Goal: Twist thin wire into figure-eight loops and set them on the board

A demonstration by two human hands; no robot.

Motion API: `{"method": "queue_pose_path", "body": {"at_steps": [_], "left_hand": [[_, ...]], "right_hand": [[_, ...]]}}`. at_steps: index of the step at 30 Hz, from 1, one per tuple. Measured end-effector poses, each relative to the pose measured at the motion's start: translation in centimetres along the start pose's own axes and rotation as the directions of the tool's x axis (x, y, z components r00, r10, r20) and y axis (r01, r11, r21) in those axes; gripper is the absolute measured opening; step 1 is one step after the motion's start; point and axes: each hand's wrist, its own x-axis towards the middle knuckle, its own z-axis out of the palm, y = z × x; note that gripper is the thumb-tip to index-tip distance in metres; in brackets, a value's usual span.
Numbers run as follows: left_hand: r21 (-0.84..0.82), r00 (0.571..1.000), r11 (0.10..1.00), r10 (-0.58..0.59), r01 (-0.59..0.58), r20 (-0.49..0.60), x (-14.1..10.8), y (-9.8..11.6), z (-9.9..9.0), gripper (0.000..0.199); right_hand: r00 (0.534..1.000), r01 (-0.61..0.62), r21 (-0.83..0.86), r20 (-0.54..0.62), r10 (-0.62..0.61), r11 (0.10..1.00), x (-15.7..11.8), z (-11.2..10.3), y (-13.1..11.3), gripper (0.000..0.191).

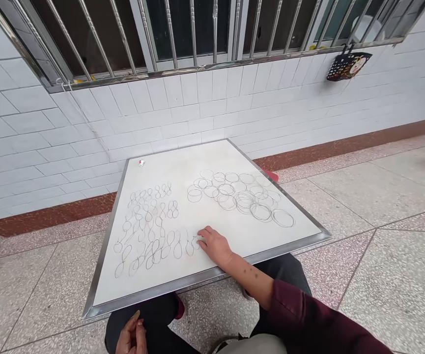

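Observation:
My right hand [215, 244] reaches over the front part of the white table board [183, 162], palm down. Its fingers are stretched and apart, with the tips at a thin wire figure-eight loop [194, 243] lying on the board. To its left, several more twisted wire loops [177, 246] lie in rough rows, each crossed into a figure eight. On the right half are many round wire rings [261, 211], overlapping in a loose spread. Below the front edge, over my lap, my left hand [133, 337] is closed, fingers curled together, and nothing shows in it.
A metal edge strip [153, 293] frames the board. A small red-and-white object [142, 162] lies at the far left corner. Behind the board stands a white tiled wall [197, 115] with barred windows; a dotted bag [348, 66] hangs from the bars. My knees are under the front edge.

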Motion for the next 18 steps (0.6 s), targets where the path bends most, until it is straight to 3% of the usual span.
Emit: {"method": "queue_pose_path", "body": {"at_steps": [11,18], "left_hand": [[0.039,1.000,0.999,0.013,-0.012,-0.028,0.2,1.5,-0.1,0.051],[0.007,0.997,0.998,0.055,-0.055,-0.044,0.6,0.6,0.2,0.048]], "right_hand": [[0.999,0.036,0.096,0.005,-0.037,0.995,0.8,0.0,0.6,0.026],[0.993,0.059,0.257,-0.117,-0.030,0.965,0.3,-0.1,1.1,0.025]]}}
